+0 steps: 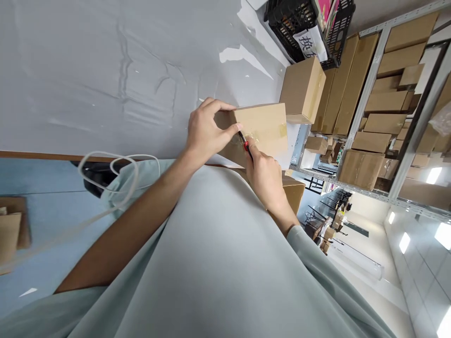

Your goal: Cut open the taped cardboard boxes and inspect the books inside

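A small cardboard box rests on the grey-covered table near its front edge, with clear tape across its top face. My left hand grips the box's left end, fingers over the far corner and thumb on the near side. Wrapped in the fingers of my right hand is a red and black utility knife. Its dark tip touches the box's top close to my left thumb. Most of the handle is hidden inside my fist.
Just beyond stands another taped cardboard box. A black plastic crate with a paper label sits at the back. Metal shelves full of cartons rise to the right. A white cable loops below the table edge, left of my body.
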`<state>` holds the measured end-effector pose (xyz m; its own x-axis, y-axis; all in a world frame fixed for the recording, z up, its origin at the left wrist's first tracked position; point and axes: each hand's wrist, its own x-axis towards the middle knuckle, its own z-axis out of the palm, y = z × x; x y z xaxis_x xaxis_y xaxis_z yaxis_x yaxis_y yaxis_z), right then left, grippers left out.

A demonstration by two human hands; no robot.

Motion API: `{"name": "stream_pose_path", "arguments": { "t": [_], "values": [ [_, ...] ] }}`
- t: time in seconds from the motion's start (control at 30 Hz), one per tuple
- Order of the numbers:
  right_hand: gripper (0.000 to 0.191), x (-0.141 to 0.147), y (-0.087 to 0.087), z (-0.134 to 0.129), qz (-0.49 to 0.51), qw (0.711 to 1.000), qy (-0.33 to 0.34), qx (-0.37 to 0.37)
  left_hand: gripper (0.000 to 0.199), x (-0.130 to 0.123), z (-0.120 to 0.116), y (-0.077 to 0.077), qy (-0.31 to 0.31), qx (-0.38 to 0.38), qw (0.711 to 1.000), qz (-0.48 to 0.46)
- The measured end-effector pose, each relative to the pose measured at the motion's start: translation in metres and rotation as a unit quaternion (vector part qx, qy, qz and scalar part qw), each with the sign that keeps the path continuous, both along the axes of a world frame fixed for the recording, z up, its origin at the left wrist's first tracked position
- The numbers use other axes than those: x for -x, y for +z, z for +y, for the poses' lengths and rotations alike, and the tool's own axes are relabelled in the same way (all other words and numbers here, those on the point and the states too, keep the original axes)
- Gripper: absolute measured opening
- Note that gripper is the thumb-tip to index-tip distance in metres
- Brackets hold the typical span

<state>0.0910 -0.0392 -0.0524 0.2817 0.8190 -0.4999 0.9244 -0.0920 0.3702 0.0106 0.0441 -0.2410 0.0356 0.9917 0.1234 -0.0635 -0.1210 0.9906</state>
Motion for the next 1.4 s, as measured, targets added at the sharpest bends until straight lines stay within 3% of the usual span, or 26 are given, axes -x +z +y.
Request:
{"name": "stream_pose_path", "arguments": {
  "t": [0.3,0.57,0.87,1.13,1.4],
  "values": [
    [0.062,0.006,0.019,0.010,-0.013,0.999,-0.007,0.046,0.032,-0.005,-0.003,0.010,0.003,0.059,0.998,-0.011],
    [0.059,0.007,0.021,0.009,-0.012,0.998,-0.014,0.060,0.033,-0.006,-0.009,0.009,-0.013,0.047,0.998,0.025],
    [0.054,-0.007,0.014,-0.004,0.012,0.999,-0.006,0.046,0.071,-0.012,-0.014,-0.001,-0.025,0.034,0.996,0.075],
    [0.054,-0.026,0.006,-0.009,0.038,0.998,0.014,0.048,0.060,-0.011,-0.021,0.016,0.016,0.044,0.997,0.063],
    [0.066,-0.041,0.006,-0.040,0.039,0.992,0.025,0.115,0.055,-0.019,-0.027,0.011,0.059,0.040,0.997,0.031]
  ]
}}
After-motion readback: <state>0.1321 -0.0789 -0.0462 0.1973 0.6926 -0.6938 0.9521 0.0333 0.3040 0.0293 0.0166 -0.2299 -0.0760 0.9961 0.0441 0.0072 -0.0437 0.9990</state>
